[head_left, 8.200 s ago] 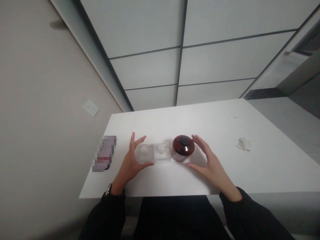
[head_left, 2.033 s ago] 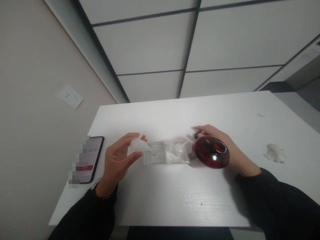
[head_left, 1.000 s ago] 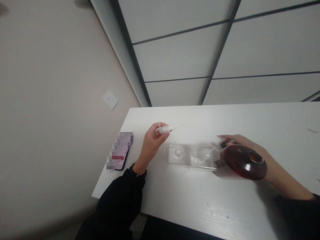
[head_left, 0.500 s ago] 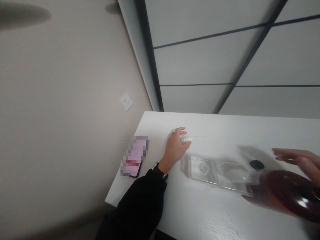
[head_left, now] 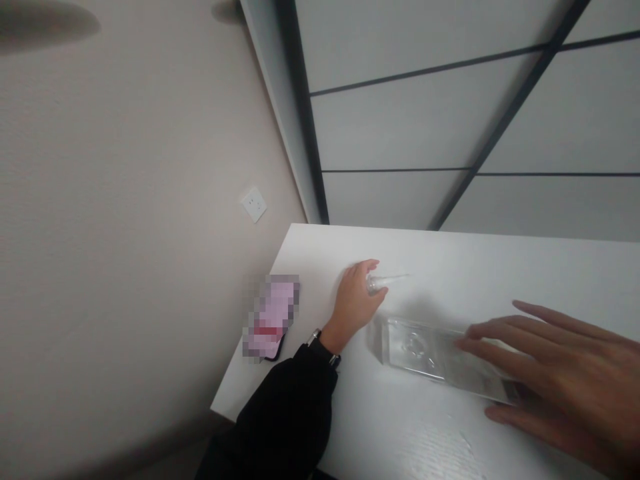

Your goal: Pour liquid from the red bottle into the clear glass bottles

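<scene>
My left hand (head_left: 357, 297) rests on the white table with thumb and fingers curled around the wide end of a small clear nozzle (head_left: 390, 279). Its thin tapered tip points right. Nearer to me lies a clear plastic tray (head_left: 413, 357), long and shallow, with a round shape visible in its left part. Over the tray's right part reaches my right hand (head_left: 560, 373), fingers spread and holding nothing I can see. It covers that end of the tray; a dark reddish patch shows beneath the hand.
A phone (head_left: 275, 313), partly pixelated, lies by the left edge of the white table (head_left: 390, 427). A wall with a socket (head_left: 254, 204) rises at the left. Grey panels (head_left: 390, 133) with dark strips stand behind the table.
My right hand has come in from the right, over the tray. It now hides the black disc and most of the dark red object. My left hand stays around the nozzle.
</scene>
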Motion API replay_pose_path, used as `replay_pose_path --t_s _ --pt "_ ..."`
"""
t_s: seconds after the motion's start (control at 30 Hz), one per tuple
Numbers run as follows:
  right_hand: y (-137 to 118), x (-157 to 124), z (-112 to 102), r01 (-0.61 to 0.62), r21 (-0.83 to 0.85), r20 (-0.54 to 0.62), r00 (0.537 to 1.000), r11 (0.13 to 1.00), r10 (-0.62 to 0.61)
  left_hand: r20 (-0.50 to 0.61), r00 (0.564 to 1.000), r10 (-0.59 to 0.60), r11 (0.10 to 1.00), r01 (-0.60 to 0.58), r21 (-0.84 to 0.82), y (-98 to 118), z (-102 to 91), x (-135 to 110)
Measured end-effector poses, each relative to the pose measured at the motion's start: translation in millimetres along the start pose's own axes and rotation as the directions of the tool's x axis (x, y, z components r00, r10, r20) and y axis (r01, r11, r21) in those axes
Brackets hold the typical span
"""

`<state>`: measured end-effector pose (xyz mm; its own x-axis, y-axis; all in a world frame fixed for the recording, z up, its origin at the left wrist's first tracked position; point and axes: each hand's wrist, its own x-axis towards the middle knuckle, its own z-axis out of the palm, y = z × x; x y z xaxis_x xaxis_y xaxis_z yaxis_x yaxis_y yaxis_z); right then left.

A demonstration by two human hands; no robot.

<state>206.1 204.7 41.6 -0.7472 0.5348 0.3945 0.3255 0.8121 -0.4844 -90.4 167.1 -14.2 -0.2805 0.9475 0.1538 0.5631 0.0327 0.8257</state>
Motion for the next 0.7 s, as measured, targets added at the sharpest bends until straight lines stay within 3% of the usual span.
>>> replay_pose_path --t_s 0.1,0.17,0.33,0.43,0.7 --pt "3.9 4.0 6.5 0.177 -0.168 0.103 0.982 0.97 -0.161 0.002 1.0 0.007 1.0 -0.007 0.013 -0.9 0.4 0.3" --pt "2.4 9.2 5.5 0.23 -0.234 0.125 0.971 0.945 -0.205 0.0 1.0 0.015 1.0 -0.015 0.023 -1.9 1.1 0.4" --pt "-20.7 26.5 -12.0 0.411 -0.422 0.308 0.903 0.808 -0.299 -0.014 0.999 0.038 0.998 -0.038 0.053 -5.8 2.9 1.0" --pt "-35.2 30.8 -25.0 0.4 -0.488 0.292 0.912 0.776 -0.287 -0.018 0.999 0.051 0.997 -0.05 0.061 -8.3 3.2 1.8" --pt "-61.9 43.8 -71.9 0.282 -0.452 0.3 0.941 0.846 -0.154 -0.017 0.996 0.087 0.995 -0.086 0.052 -14.1 1.1 6.9"
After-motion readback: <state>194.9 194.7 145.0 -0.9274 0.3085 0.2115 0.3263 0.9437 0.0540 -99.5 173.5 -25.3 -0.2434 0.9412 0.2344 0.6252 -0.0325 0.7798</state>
